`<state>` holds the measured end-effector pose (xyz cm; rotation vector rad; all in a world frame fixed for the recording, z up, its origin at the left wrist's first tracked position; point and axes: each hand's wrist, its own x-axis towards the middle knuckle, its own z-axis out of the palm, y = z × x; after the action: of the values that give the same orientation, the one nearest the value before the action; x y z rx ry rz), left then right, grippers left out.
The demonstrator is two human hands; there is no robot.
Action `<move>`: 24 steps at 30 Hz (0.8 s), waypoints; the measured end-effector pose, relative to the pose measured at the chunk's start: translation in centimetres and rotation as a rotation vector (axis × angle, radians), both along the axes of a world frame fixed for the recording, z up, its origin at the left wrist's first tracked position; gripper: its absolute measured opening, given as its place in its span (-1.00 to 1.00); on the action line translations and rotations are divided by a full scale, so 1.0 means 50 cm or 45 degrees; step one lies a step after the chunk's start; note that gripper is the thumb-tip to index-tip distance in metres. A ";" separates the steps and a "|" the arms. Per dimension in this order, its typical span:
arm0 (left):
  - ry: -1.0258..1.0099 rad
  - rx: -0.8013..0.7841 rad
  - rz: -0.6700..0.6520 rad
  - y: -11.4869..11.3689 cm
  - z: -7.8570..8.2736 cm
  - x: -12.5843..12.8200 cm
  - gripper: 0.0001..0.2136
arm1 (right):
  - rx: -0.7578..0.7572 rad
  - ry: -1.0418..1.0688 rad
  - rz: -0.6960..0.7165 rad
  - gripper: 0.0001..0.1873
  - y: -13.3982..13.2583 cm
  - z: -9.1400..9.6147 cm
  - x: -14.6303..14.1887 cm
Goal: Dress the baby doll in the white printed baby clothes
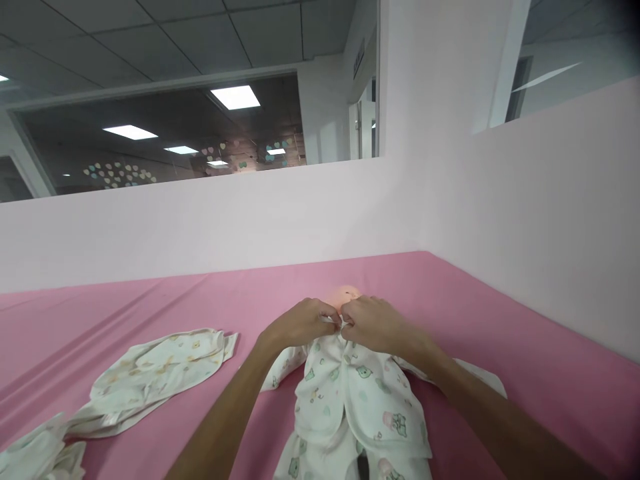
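Note:
A baby doll [345, 293] lies on its back, dressed in a white printed baby jacket [370, 393] and matching trousers [320, 460]. My left hand [305, 320] is closed, pinching the left side of the jacket's neckline. Right beside it, my right hand [373, 323] pinches the other side of the neckline, just below the doll's head. The fingertips of both hands almost meet there and hide the top fastening. Below them the jacket front is joined at the chest, and its lower edges spread apart. My hands cover much of the doll's face.
Pink sheeting [225, 413] covers the surface, with creases at the left. A folded white printed baby garment [165, 367] lies left of the doll, and another white cloth [40, 453] is at the lower left corner. White walls [225, 227] with windows rise behind and to the right.

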<state>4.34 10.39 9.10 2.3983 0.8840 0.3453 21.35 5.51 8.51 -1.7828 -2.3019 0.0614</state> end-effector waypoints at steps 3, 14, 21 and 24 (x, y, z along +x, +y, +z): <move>-0.012 -0.037 0.017 -0.003 0.003 -0.002 -0.79 | -0.083 0.261 0.128 -0.70 0.007 -0.003 0.020; -0.076 -0.246 -0.037 -0.025 0.027 -0.005 -0.86 | -0.327 0.542 0.354 -0.84 0.004 0.022 0.058; -0.030 -0.062 0.116 -0.026 0.040 -0.022 -0.85 | -0.044 0.112 0.030 -0.69 -0.012 0.006 0.029; 0.099 -0.011 0.152 -0.027 0.047 -0.034 -0.85 | -0.050 0.105 0.044 -0.63 -0.045 0.007 0.002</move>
<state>2.66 9.03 11.45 2.3704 1.0645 0.2949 21.44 3.27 8.87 -1.7251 -2.2889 0.1833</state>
